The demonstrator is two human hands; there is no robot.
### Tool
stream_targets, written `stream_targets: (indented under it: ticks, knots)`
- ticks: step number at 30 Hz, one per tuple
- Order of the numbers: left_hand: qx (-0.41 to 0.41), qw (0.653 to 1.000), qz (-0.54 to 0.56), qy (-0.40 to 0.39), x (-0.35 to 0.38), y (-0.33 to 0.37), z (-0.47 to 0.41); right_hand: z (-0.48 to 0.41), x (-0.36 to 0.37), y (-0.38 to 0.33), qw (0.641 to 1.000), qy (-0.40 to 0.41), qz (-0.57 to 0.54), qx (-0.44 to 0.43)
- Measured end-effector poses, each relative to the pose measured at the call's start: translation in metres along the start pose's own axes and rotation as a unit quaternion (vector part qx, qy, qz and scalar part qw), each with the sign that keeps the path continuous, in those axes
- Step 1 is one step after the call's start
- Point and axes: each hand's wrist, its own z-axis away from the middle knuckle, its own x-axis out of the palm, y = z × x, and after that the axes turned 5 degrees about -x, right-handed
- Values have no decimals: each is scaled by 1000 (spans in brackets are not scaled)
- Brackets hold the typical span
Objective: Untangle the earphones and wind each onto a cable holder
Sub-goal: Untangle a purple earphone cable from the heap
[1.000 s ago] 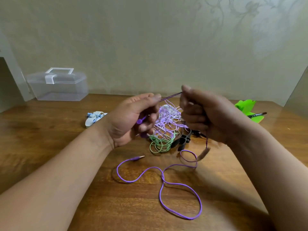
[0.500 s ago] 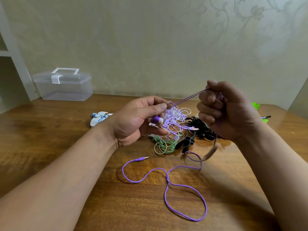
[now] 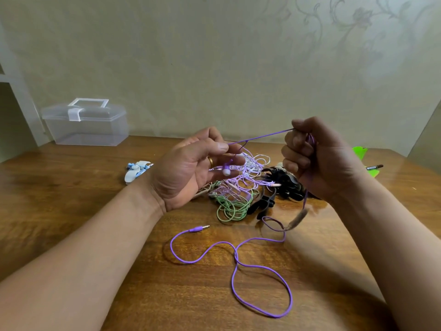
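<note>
A purple earphone cable (image 3: 262,137) runs taut between my two hands above the table. My left hand (image 3: 191,168) pinches it near the earbuds, and a white-tipped purple earbud (image 3: 226,170) hangs by its fingers. My right hand (image 3: 315,161) grips the cable in a fist. From that fist the cable drops past a blurred remote piece (image 3: 297,219) and loops over the table to its jack plug (image 3: 199,228). Behind my hands lies a tangle of lilac, white and green earphones (image 3: 235,201) with black cable holders (image 3: 262,204).
A clear plastic box (image 3: 86,123) stands at the back left by the wall. A white and blue wound holder (image 3: 137,170) lies left of my left hand. Green paper (image 3: 360,152) and a pen (image 3: 374,167) sit at the right edge of the wooden table (image 3: 71,211).
My hands have drawn apart, the right one moving right and up, so the purple cable between them is longer and taut. The earbud now hangs free by my left fingers.
</note>
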Motion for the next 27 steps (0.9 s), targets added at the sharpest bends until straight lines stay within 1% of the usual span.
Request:
stream_targets:
  ticks: [5, 7, 11, 14, 18, 22, 25, 27]
  knots:
    - [24, 998, -47, 41, -2, -1, -2, -1, 1, 0, 999, 33, 2, -18]
    - [34, 997, -58, 41, -1, 0, -1, 0, 3, -2, 999, 31, -4, -35]
    - [29, 997, -64, 36, -1, -1, 0, 3, 6, -7, 999, -4, -7, -48]
    - [14, 996, -85, 7, -1, 0, 3, 5, 6, -8, 998, -33, 0, -46]
    - [-10, 995, -98, -22, 0, -3, 5, 8, 8, -10, 994, -105, 18, -37]
    - [-13, 991, -127, -35, 11, -6, 7, 11, 15, -9, 986, -165, 22, -31]
    - [-1, 984, -173, -33, 19, -10, 7, 14, 17, -12, 980, -191, 37, -34]
    - [-1, 986, -163, -35, 24, -11, 8, 16, 18, -13, 979, -193, 46, -35]
